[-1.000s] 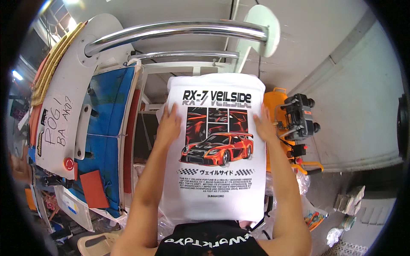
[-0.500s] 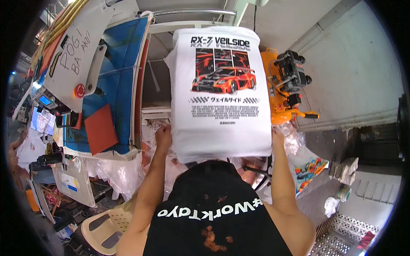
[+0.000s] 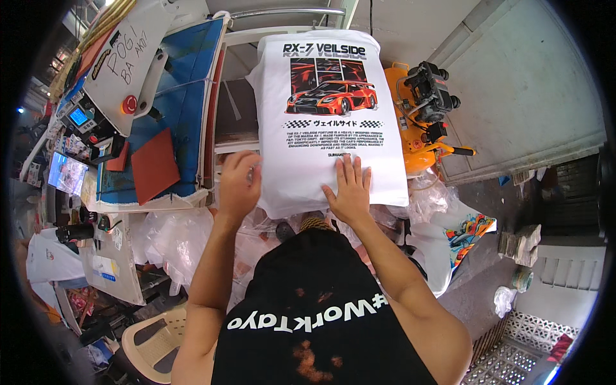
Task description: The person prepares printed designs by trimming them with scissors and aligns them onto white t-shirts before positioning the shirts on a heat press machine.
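A white T-shirt point(image 3: 333, 176) lies stretched over a flat board in front of me. Its print has dark lettering, a red-orange sports car and a block of small text. Flat on the lower part of the shirt, just under the print, rests my right hand point(image 3: 350, 192) with its fingers spread. My left hand point(image 3: 239, 186) is raised at the shirt's lower left edge, its fingers loosely bent and nothing visible in them. Whether its fingertips touch the cloth I cannot tell.
Left stands a heat press point(image 3: 176, 109) with a blue bed, a reddish sheet point(image 3: 154, 172) and a red button. An orange air compressor point(image 3: 417, 122) is at the right. Clear plastic bags point(image 3: 173, 240) lie below, near a beige chair point(image 3: 151, 343). Another printed shirt point(image 3: 443, 247) hangs lower right.
Both hands have left the shirt's lower side edges. The right has come inward and lies flat on the cloth; the left has risen along the left edge. The shirt's lower edge looks flatter.
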Demonstrator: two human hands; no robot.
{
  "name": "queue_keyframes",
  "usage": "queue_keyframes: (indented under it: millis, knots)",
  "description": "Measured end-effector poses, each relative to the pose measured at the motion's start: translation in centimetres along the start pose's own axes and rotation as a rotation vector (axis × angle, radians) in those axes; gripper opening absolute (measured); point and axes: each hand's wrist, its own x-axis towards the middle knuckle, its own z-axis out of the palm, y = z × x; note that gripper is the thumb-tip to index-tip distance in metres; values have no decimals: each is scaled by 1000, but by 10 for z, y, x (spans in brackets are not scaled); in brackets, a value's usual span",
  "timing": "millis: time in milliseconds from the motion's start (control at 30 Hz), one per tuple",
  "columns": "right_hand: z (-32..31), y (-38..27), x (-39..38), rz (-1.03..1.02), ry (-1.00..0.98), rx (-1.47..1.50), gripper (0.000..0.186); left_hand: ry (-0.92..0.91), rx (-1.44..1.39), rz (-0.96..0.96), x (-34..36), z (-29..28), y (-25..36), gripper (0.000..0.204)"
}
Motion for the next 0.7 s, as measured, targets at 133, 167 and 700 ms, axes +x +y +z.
queue_keyframes:
  millis: [133,167,700]
  knots:
    - [-7,-1,3,3,-30,50,72,-104,-5,95,7,41,2,16]
    - [-9,-1,4,-1,-47,72,72,-123,-3,141,13,49,5,15]
    - [-11,128,228,17,218,321,49,-176,599,298,316,260,-144,31]
